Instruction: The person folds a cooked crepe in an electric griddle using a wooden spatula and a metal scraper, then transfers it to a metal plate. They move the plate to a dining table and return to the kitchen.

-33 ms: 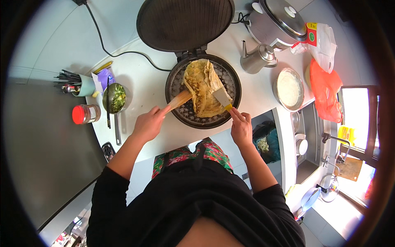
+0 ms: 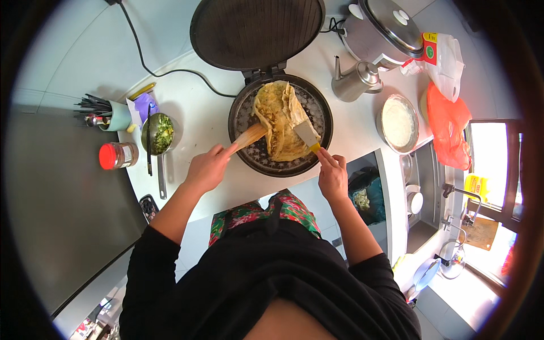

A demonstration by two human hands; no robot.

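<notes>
Pancake [image 2: 279, 119] sits folded on the griddle [image 2: 249, 153], nothing shifted, my left hand [image 2: 207, 169] gripping the wooden spatula [image 2: 249, 137], my right hand [image 2: 332, 177] pinching the scraper [image 2: 307, 135] against its edge.

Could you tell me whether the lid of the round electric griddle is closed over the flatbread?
No, the griddle lid is swung up and open, and the folded flatbread lies uncovered on the lower plate.
</notes>
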